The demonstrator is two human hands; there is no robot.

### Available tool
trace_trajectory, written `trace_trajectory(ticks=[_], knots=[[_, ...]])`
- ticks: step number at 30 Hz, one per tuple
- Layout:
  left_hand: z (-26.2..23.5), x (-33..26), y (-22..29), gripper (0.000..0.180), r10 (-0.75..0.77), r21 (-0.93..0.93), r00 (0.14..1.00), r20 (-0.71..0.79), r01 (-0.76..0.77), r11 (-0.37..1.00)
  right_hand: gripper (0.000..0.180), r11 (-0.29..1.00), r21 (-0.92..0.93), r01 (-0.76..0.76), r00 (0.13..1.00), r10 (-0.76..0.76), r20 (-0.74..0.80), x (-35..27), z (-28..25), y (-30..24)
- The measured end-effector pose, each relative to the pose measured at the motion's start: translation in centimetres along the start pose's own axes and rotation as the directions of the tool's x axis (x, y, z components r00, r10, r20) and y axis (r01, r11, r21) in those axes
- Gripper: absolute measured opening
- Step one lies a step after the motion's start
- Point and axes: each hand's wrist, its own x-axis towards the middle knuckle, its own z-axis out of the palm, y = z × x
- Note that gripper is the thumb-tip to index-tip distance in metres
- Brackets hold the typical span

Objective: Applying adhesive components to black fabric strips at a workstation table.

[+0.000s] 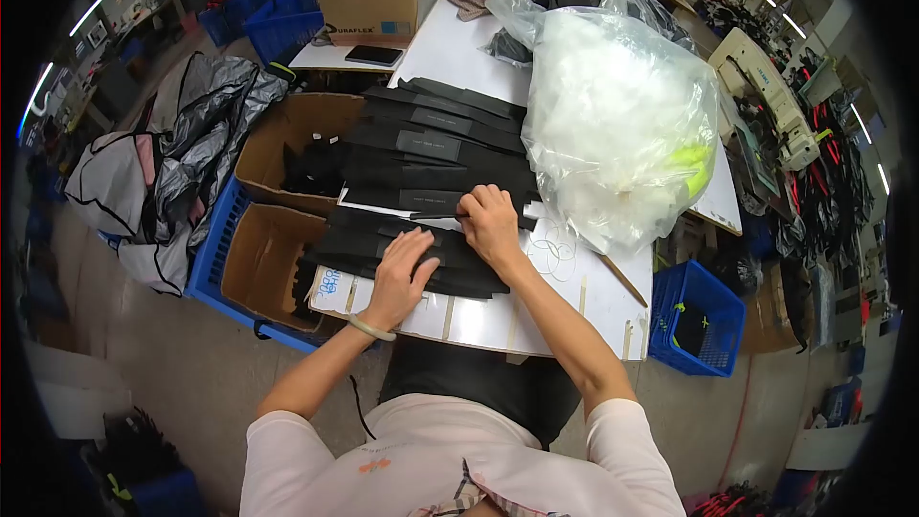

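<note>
Rows of flat black fabric pieces (pixel 440 172) overlap on the white table, several with a dark grey printed label patch. My left hand (pixel 397 278) lies with fingers stretched out on the nearest black pieces (pixel 359 244). Just to its right and a little farther off, my right hand (pixel 490 222) is closed, with fingers curled down at the right end of a row. A thin dark edge or strip (pixel 436 216) runs left from its fingertips. What the fingers pinch is hidden.
A big clear bag of white filling (pixel 622 115) stands right of the pieces. Near it lie a brown stick (pixel 624 280) and loose thin cord loops (pixel 553 251). Open cardboard boxes (pixel 258 263) stand on the left, a blue crate (pixel 697 321) on the right, a phone (pixel 373 56) behind.
</note>
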Motion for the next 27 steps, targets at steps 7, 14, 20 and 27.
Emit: trace_trajectory(ticks=[7,14,20,27], knots=[[0.1,4.7,6.2,0.034,-0.545,-0.971,0.809,0.223,0.135,-0.196,0.024,0.993,0.12,0.02,0.987,-0.001,-0.158,-1.5,-9.7,-6.3],[4.0,4.0,10.7,0.038,-0.366,-0.945,0.873,0.323,0.281,-0.165,0.017,0.336,0.616,-0.713,0.626,0.701,0.342,-7.7,-14.8,-5.5],[3.6,3.4,12.6,0.031,-0.434,-0.936,0.833,0.343,0.267,-0.228,0.013,0.142,0.707,-0.693,0.554,0.732,0.397,-9.6,-14.9,-8.3],[4.5,3.9,11.7,0.036,-0.515,-0.937,0.784,0.346,0.258,-0.237,0.014,0.688,0.348,-0.637,0.744,0.667,0.043,-10.1,-12.6,-9.3]])
